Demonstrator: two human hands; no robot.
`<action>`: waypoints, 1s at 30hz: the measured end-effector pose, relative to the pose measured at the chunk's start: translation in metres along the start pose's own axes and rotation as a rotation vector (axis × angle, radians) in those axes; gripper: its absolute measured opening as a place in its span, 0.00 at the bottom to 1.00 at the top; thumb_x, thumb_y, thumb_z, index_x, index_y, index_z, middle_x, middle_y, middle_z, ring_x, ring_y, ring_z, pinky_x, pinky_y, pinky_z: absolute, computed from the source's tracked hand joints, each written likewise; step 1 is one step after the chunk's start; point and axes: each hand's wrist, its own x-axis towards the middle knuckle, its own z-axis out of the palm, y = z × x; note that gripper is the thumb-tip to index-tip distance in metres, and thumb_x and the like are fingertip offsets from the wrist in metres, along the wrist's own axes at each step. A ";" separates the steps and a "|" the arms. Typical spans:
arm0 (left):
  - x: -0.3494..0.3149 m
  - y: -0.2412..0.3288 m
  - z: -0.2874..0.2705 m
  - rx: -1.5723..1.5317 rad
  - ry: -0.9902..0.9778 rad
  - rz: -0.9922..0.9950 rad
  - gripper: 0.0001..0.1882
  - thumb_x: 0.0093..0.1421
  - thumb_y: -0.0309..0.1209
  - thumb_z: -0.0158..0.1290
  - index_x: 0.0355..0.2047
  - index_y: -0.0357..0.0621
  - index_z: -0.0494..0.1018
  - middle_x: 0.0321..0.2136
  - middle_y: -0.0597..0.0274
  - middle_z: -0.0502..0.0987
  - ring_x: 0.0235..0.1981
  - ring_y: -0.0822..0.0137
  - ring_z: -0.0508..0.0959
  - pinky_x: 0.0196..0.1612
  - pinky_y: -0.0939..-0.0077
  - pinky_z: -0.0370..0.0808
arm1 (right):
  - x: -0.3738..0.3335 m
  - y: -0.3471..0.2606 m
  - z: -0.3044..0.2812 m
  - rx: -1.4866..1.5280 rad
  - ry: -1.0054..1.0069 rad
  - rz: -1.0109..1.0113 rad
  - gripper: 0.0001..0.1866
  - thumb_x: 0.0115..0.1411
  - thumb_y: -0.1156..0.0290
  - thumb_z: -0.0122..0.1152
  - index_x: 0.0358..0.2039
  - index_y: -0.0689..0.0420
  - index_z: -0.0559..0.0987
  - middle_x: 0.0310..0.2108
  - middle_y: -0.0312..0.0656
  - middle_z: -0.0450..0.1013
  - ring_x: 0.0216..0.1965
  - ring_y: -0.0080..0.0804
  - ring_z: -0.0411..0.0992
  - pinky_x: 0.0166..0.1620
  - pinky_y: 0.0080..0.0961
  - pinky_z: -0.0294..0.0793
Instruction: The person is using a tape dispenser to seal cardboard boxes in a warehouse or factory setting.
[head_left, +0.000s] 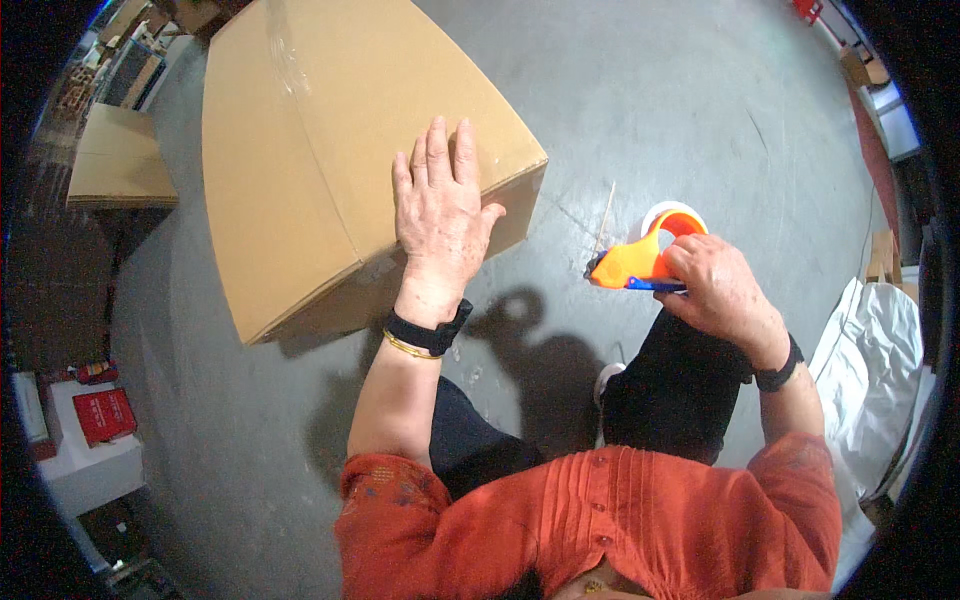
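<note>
A large brown cardboard box (300, 170) stands on the floor in front of me and to the left, its top flaps meeting along a seam with a strip of clear tape at the far part. My left hand (440, 205) lies flat near the box's right corner, fingers stretched out and holding nothing. To the right of the box, my right hand (715, 285) grips an orange and blue tape dispenser (628, 264) with a white roll in it. The dispenser is held apart from the box, its cutting end toward the box. My palm hides part of its handle.
Grey concrete floor (700, 100) surrounds the box. A smaller cardboard box (122, 155) stands at the far left. At the lower left, a red packet (104, 416) rests on a white box (105, 470). Crumpled white sheeting (868, 360) lies at the right.
</note>
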 end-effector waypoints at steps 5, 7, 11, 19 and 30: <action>-0.004 -0.006 -0.001 -0.046 0.081 0.067 0.53 0.50 0.54 0.68 0.69 0.42 0.59 0.68 0.45 0.61 0.69 0.47 0.61 0.71 0.38 0.52 | -0.002 0.006 0.014 -0.008 0.101 -0.060 0.16 0.49 0.66 0.70 0.31 0.58 0.72 0.32 0.48 0.71 0.38 0.51 0.73 0.42 0.44 0.74; -0.014 -0.011 -0.005 -0.076 0.155 0.084 0.43 0.57 0.55 0.62 0.63 0.36 0.66 0.63 0.43 0.67 0.67 0.46 0.64 0.69 0.36 0.54 | -0.007 0.009 0.022 0.019 0.074 -0.048 0.17 0.48 0.66 0.71 0.32 0.58 0.72 0.32 0.47 0.71 0.38 0.50 0.72 0.43 0.43 0.73; -0.024 -0.024 -0.005 -0.014 0.214 0.001 0.36 0.60 0.53 0.60 0.56 0.35 0.69 0.57 0.44 0.70 0.61 0.45 0.69 0.67 0.36 0.59 | -0.027 0.012 0.035 0.057 0.078 -0.062 0.19 0.43 0.68 0.72 0.33 0.58 0.72 0.35 0.45 0.72 0.40 0.48 0.72 0.44 0.42 0.72; -0.025 -0.038 0.008 0.039 0.171 0.038 0.35 0.62 0.55 0.56 0.55 0.35 0.71 0.54 0.44 0.73 0.60 0.46 0.71 0.64 0.41 0.63 | -0.029 0.022 0.030 0.143 0.018 -0.092 0.25 0.39 0.69 0.75 0.39 0.60 0.74 0.40 0.48 0.72 0.43 0.51 0.72 0.48 0.43 0.72; -0.019 -0.040 0.017 0.040 0.131 0.031 0.31 0.67 0.53 0.47 0.54 0.36 0.71 0.53 0.46 0.73 0.59 0.47 0.71 0.63 0.43 0.64 | -0.051 0.019 -0.004 0.357 -0.049 -0.036 0.28 0.39 0.69 0.73 0.42 0.62 0.75 0.41 0.52 0.72 0.42 0.55 0.71 0.47 0.48 0.71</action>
